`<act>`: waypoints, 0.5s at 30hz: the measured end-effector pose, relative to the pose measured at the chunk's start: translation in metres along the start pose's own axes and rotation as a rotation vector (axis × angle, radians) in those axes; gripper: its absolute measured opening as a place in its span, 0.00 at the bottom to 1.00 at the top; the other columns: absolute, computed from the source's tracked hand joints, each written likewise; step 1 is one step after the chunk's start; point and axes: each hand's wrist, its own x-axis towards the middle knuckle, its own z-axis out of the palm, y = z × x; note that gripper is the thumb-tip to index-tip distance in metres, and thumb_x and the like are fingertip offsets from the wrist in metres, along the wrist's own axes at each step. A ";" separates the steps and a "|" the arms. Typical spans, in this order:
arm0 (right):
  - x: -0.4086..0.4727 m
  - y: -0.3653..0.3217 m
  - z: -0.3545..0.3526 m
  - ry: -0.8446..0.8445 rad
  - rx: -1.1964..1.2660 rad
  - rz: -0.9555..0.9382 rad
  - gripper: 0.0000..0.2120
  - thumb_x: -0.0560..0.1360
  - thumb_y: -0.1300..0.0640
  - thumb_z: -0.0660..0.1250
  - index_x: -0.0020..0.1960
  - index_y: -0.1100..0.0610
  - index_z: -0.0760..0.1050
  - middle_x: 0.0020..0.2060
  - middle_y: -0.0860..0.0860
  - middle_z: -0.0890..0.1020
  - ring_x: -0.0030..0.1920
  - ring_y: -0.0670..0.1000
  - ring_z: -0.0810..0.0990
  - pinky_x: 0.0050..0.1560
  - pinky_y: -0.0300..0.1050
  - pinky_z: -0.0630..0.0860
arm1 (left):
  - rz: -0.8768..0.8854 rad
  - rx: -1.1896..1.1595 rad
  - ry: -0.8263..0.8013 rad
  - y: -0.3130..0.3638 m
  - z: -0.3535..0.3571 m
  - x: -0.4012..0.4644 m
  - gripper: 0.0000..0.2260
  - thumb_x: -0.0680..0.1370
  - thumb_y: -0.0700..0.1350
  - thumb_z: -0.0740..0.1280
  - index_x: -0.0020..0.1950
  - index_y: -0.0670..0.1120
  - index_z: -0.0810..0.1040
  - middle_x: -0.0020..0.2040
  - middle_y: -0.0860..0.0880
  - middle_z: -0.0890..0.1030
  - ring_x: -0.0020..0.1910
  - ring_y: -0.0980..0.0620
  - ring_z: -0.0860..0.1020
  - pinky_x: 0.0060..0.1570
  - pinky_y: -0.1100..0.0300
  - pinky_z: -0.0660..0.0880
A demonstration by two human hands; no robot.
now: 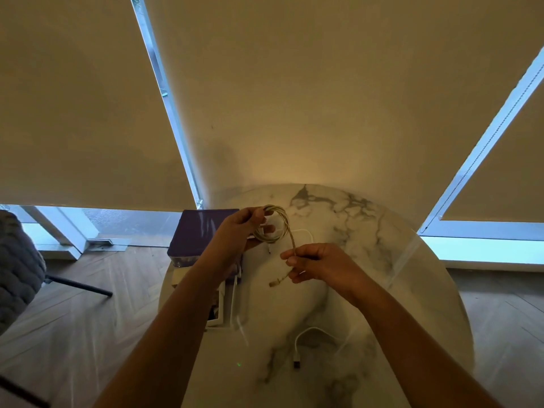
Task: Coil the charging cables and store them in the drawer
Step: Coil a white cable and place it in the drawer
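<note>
Here, at centre frame above a round marble table (368, 219), the left hand (235, 231) closes around a coiled braided cable (275, 223), while the right hand (318, 263) pinches its loose tail, connector dangling below. A white cable (309, 334) lies on the tabletop lower down; an open white drawer (223, 301) sits left of centre, beneath a purple box (200, 231).

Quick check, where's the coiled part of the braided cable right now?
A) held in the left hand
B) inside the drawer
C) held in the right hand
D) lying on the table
A: the left hand grips the coil above the table, while the right hand pinches only the loose tail near its plug.
</note>
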 end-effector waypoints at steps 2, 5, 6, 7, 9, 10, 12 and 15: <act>0.005 0.002 0.002 0.128 -0.044 -0.024 0.08 0.75 0.62 0.69 0.53 0.59 0.82 0.42 0.51 0.85 0.42 0.51 0.84 0.46 0.39 0.81 | -0.016 -0.044 0.017 0.000 0.000 0.000 0.07 0.80 0.45 0.62 0.50 0.48 0.80 0.49 0.47 0.82 0.50 0.49 0.80 0.43 0.62 0.79; 0.011 0.004 0.002 0.314 -0.041 -0.078 0.07 0.76 0.61 0.68 0.53 0.57 0.82 0.45 0.55 0.85 0.43 0.49 0.84 0.48 0.37 0.80 | -0.040 -0.099 0.013 0.000 0.000 -0.003 0.08 0.80 0.45 0.63 0.51 0.46 0.81 0.49 0.44 0.81 0.49 0.49 0.80 0.47 0.58 0.80; 0.012 0.004 0.003 0.360 -0.013 -0.101 0.08 0.76 0.61 0.67 0.53 0.57 0.82 0.45 0.55 0.85 0.43 0.48 0.84 0.48 0.37 0.80 | -0.049 -0.118 0.012 0.001 0.001 -0.004 0.08 0.80 0.44 0.63 0.51 0.46 0.81 0.48 0.44 0.81 0.48 0.50 0.80 0.48 0.57 0.80; 0.012 0.003 0.005 0.397 0.034 -0.126 0.09 0.77 0.62 0.67 0.55 0.58 0.81 0.45 0.54 0.85 0.43 0.48 0.85 0.49 0.37 0.81 | -0.057 -0.137 0.016 0.001 0.002 -0.005 0.08 0.80 0.44 0.63 0.51 0.46 0.81 0.48 0.44 0.80 0.47 0.50 0.80 0.48 0.57 0.80; 0.011 0.000 0.011 0.445 0.182 -0.175 0.10 0.77 0.62 0.66 0.57 0.59 0.80 0.45 0.54 0.85 0.44 0.48 0.85 0.47 0.37 0.80 | -0.071 -0.171 0.030 0.001 0.004 -0.005 0.08 0.80 0.44 0.63 0.51 0.46 0.81 0.48 0.43 0.80 0.47 0.50 0.80 0.48 0.57 0.80; 0.011 -0.001 0.014 0.461 0.270 -0.200 0.10 0.77 0.62 0.65 0.57 0.60 0.80 0.46 0.55 0.85 0.45 0.49 0.85 0.47 0.37 0.80 | -0.079 -0.182 0.035 0.001 0.005 -0.005 0.08 0.80 0.44 0.63 0.51 0.46 0.81 0.49 0.43 0.80 0.48 0.49 0.80 0.48 0.57 0.81; 0.010 -0.003 0.022 0.484 0.445 -0.228 0.10 0.78 0.63 0.64 0.57 0.61 0.79 0.46 0.56 0.85 0.46 0.52 0.85 0.47 0.39 0.81 | -0.094 -0.203 0.043 -0.001 0.007 -0.004 0.08 0.80 0.44 0.62 0.51 0.46 0.81 0.51 0.42 0.81 0.50 0.48 0.80 0.49 0.56 0.80; 0.012 -0.005 0.028 0.507 0.646 -0.227 0.10 0.78 0.63 0.64 0.58 0.62 0.79 0.47 0.59 0.85 0.46 0.55 0.85 0.49 0.44 0.82 | -0.095 -0.216 0.050 -0.003 0.012 -0.003 0.08 0.80 0.44 0.62 0.51 0.46 0.81 0.51 0.44 0.82 0.53 0.48 0.80 0.53 0.53 0.78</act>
